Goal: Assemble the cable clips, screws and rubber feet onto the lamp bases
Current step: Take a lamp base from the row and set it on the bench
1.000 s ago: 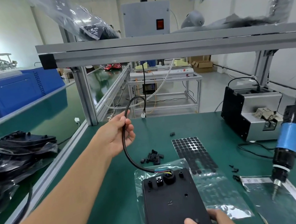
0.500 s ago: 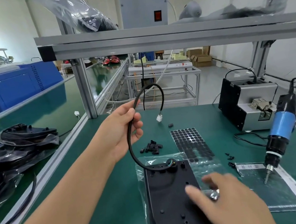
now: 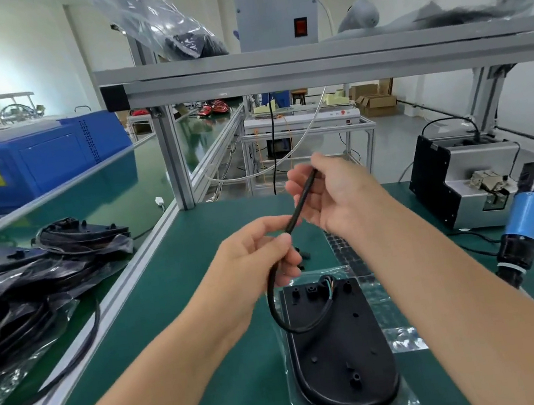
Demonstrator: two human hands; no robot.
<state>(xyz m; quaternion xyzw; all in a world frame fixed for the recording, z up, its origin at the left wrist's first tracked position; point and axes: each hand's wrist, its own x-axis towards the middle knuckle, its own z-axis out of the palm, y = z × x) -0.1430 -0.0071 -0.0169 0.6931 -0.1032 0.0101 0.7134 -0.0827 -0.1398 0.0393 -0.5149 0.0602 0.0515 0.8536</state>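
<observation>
A black lamp base point(image 3: 342, 354) lies underside up on a clear plastic bag on the green table. Its black cable point(image 3: 300, 202) loops out of the base's far end and rises between my hands. My left hand point(image 3: 253, 260) pinches the cable low down, above the base. Farther along, my right hand point(image 3: 330, 193) grips the cable's upper stretch, and the cable's end is hidden behind its fingers. A sheet of black rubber feet point(image 3: 343, 249) lies beyond the base, mostly hidden by my right forearm. A few small black clips point(image 3: 302, 254) peek out between my hands.
A blue electric screwdriver point(image 3: 525, 222) hangs at the right, with a grey screw feeder point(image 3: 471, 185) behind it. Bagged black lamp bases point(image 3: 26, 273) pile up on the left conveyor. An aluminium frame post point(image 3: 174, 160) stands at the table's far left corner.
My right hand left the lamp base and rose to grip the cable's upper part. My left hand slid lower on the cable, and the cable now runs straight between both hands.
</observation>
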